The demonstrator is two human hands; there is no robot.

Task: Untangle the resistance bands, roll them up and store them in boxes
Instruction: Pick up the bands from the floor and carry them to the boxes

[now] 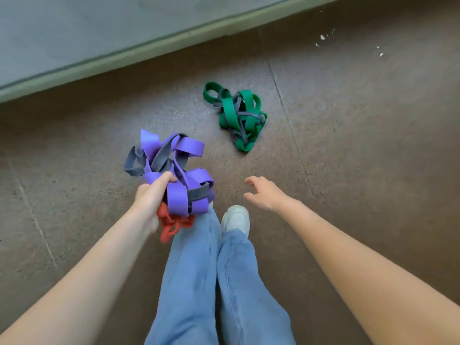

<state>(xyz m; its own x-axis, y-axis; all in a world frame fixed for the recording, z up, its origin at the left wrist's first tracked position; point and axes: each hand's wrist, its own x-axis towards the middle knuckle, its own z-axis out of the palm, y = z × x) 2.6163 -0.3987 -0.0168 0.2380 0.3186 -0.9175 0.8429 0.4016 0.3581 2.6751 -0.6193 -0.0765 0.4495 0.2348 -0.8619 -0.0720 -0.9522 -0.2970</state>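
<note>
Your left hand [151, 195] is curled tight round a knot of bands held up above the floor [348, 170]: wide purple bands [176, 195] woven through with grey bands [159, 159], and a bunch of thin red bands [171, 224] hanging from under your palm, against your left jeans leg [191, 270]. Your thumb lies over the top of a purple loop; the rest of the fingers are hidden behind the bundle.

Your right hand [263, 195] holds nothing. Its fingers are spread and loosely bent, palm down, out in the air above the floor and well apart from the left hand.

A second tangle lies on the floor ahead of you and a little to the right: green bands [236, 115] knotted with darker grey strips [242, 115]. It is beyond your right hand, not touching it, with bare floor between.

No writing or label can be read on any band.

Your white shoe [235, 219] shows between your two hands, just below the right one. The floor is brown and speckled, crossed by thin seams. A pale green skirting [139, 49] runs along the far edge under a grey wall [74, 26], and a few white flecks [322, 37] lie on the floor at the upper right.
</note>
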